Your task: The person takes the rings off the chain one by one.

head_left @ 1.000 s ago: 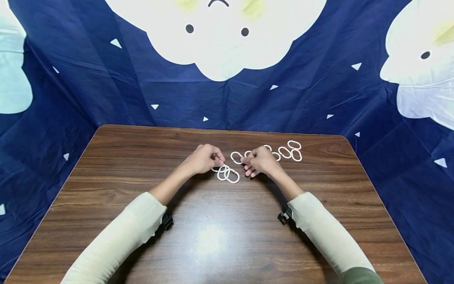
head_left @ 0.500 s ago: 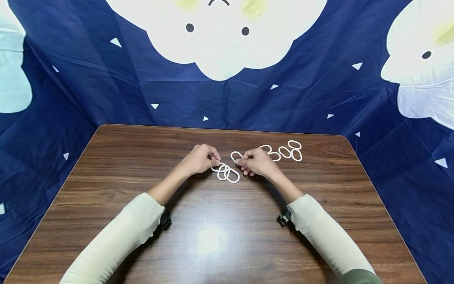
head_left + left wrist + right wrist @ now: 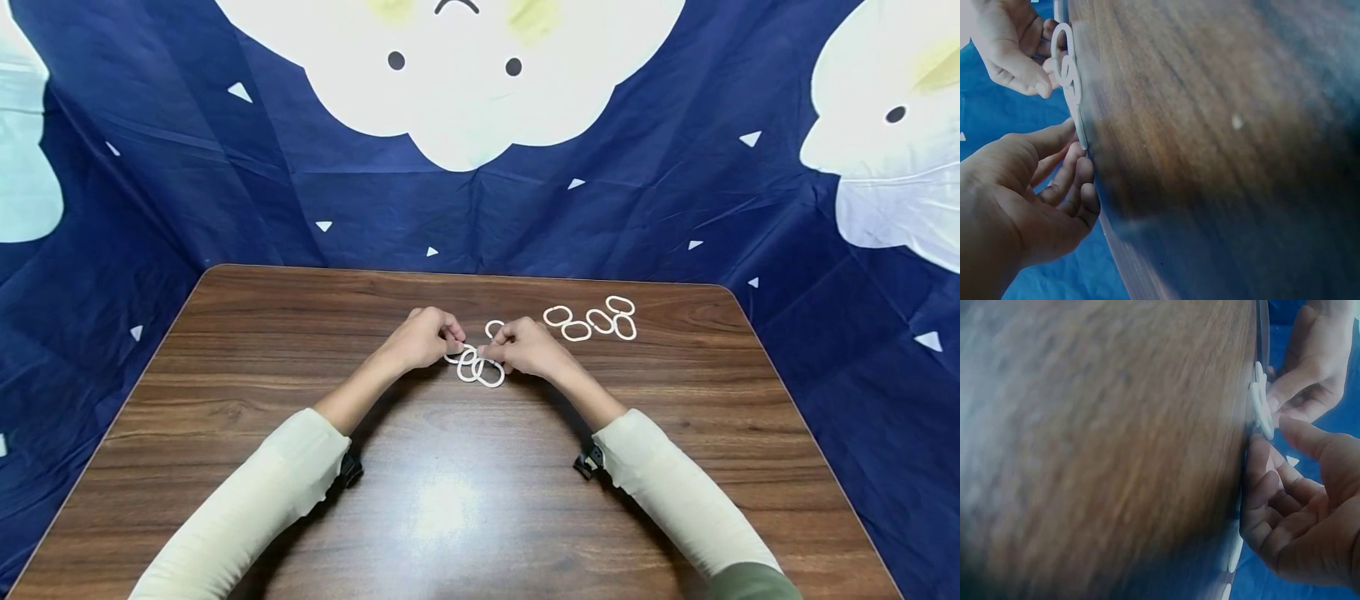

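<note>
Overlapping white oval links (image 3: 491,374) form a short chain on the table's far half. My left hand (image 3: 420,337) pinches the leftmost link (image 3: 453,360) between thumb and fingers. In the left wrist view that hand (image 3: 1035,187) grips the lower end of the chain (image 3: 1071,78). My right hand (image 3: 528,346) is at the chain's right end. In the right wrist view its thumb and forefinger (image 3: 1300,487) close about the end of a link (image 3: 1262,403). Another link (image 3: 493,327) lies just behind the right fingers, partly hidden by them.
Several loose white links (image 3: 576,331) lie to the right of the right hand, toward the back. The brown wooden table (image 3: 450,500) has its far edge close behind them. A blue cloth (image 3: 375,217) with white clouds hangs beyond.
My right hand has moved left and slightly forward, from beside the loose links to the chain's right end, uncovering links behind it. The left hand has shifted only slightly.
</note>
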